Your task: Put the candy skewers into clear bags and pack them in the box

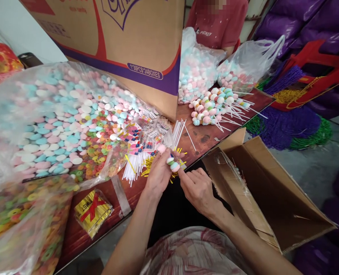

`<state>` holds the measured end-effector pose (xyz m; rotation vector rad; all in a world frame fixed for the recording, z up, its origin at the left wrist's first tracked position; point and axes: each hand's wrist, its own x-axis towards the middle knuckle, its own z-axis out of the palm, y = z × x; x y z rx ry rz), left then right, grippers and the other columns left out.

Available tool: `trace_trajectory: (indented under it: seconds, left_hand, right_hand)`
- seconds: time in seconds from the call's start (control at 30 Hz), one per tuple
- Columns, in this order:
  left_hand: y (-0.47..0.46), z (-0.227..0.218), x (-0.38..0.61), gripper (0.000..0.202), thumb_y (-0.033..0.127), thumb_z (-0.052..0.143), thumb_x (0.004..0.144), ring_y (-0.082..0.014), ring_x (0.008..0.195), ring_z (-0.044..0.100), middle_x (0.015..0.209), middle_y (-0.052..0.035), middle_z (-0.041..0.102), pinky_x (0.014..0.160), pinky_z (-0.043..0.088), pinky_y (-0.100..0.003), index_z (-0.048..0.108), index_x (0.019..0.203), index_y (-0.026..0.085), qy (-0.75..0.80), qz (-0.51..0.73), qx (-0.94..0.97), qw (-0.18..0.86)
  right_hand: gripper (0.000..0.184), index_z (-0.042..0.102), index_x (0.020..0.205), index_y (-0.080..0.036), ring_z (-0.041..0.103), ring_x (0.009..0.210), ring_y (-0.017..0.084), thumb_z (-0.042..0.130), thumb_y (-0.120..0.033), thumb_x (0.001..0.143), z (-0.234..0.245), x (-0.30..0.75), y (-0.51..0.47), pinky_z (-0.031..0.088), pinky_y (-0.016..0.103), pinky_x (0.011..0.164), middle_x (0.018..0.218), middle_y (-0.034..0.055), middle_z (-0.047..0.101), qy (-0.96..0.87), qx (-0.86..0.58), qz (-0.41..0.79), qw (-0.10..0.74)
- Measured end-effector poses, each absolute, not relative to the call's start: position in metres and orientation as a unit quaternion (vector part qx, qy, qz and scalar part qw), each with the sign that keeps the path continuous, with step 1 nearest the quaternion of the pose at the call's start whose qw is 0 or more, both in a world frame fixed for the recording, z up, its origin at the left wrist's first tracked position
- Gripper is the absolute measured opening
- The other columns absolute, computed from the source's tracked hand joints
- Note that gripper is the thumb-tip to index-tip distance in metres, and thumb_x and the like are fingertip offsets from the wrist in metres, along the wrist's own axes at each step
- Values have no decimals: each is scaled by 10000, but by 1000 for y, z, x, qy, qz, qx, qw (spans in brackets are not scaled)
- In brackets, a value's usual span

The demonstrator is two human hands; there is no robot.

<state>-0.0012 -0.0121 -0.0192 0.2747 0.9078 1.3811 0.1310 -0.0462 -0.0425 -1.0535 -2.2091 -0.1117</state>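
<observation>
Left hand (pixel 159 170) closed round a candy stick (pixel 174 166), held over the table's near edge; pink, white, green and blue pieces show between the fingers. Right hand (pixel 199 189) curled, thumb and forefinger close together at the lower end; whether they pinch it, cannot tell. Table (pixel 202 139) crowded. Just beyond the left hand: yellow ties (pixel 146 167), a heap of white sticks (pixel 133 167), small clear packets (pixel 158 130). More sticks (pixel 179 131) lie beyond the fingers. To the left, a big clear bag (pixel 3 99) of pastel sweets, with gummy rings (pixel 96 162) at its near side; another ring bag (pixel 28 229) in the near left corner, a tie pack (pixel 94 212) beside it. Tall carton (pixel 120 49) stands across the back, blocking sight of what lies behind. Right of it, a pile of strung candy sticks (pixel 212 109), two sweet bags (pixel 199 65) behind, and a person in a red shirt (pixel 218 23). Open box (pixel 261 183), flaps up, sits beside the right forearm.
</observation>
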Motion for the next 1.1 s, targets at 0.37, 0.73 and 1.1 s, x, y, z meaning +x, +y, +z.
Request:
trace_trajectory:
  seconds: [0.37,0.73,1.1]
  left_hand:
    - [-18,-16,-10,305,426,711,817,-256,972,706,972,-123,744,872,546,-371,689,900,133,386,533,212,723]
    - [-1,-17,-21,253,363,649,878,-176,731,726,736,-21,705,812,563,-328,595,740,158,428,658,102,611]
    - [-8,-24,-12,280,392,745,792,-191,751,720,737,-41,700,736,556,-295,646,776,131,409,611,145,662]
  right_hand:
    - [233,675,1065,-167,567,615,132,457,-159,983,-49,125,-39,414,275,635,798,44,730,-765,-445,177,430]
    - [267,676,1038,-124,531,568,118,414,-124,987,-35,141,-39,311,285,595,659,22,664,-848,-396,83,341]
    - [276,702,1062,-120,495,557,128,438,-131,983,-43,132,-33,297,313,595,598,13,596,-860,-403,-11,312]
